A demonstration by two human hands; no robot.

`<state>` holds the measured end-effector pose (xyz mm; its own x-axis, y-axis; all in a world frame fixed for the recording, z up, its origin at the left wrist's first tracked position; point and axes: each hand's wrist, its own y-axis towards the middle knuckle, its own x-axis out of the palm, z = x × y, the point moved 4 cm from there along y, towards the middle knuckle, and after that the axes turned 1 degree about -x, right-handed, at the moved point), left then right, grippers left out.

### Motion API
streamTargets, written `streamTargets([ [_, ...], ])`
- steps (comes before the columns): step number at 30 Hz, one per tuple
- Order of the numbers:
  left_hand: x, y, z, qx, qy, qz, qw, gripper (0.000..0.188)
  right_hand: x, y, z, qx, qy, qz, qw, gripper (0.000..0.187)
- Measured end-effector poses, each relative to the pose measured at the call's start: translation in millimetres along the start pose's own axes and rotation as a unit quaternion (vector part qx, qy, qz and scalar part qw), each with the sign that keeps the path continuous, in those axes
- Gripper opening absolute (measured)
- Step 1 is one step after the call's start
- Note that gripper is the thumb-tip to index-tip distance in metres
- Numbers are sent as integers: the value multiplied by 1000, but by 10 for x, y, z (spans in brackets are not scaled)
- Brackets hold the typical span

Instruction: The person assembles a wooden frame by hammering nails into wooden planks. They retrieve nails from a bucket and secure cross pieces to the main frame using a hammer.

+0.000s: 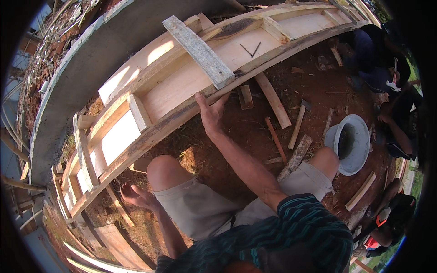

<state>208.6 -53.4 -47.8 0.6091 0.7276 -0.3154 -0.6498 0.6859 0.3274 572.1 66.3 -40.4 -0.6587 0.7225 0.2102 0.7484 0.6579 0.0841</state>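
Note:
A long wooden formwork frame (173, 82), with plank rails, short cross blocks and a pale panel between them, runs from lower left to upper right. My right hand (211, 113) grips its near rail, thumb up at the edge and fingers partly hidden along the side. Just above that hand, a grey-coated wooden batten (198, 52) lies across the frame. Two dark nails (251, 49) rest on the panel farther right. My left hand (138, 196) is empty, fingers loosely curled and apart, beside my knee and below the near rail.
Behind the frame curves a grey concrete wall (68, 77). On the reddish soil lie a wood-handled hammer (298, 123), offcuts (273, 100) and a grey basin (353, 144). At the right, people crouch; one holds a claw hammer (394, 84). Boards (120, 245) lie at lower left.

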Motion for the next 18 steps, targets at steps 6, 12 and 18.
streamTargets([
  [6, 712, 152, 2155, 171, -80, -130, 973, 38, -845, 6, 36, 185, -102, -95, 973, 65],
  [12, 2581, -613, 3323, 224, 10, -452, 864, 32, -2384, 686, 181, 100, -235, 152, 955, 39],
  [18, 4636, -1151, 3176, 407, 329, -475, 708, 43, -2841, 774, 90, 142, -284, 165, 934, 40],
])
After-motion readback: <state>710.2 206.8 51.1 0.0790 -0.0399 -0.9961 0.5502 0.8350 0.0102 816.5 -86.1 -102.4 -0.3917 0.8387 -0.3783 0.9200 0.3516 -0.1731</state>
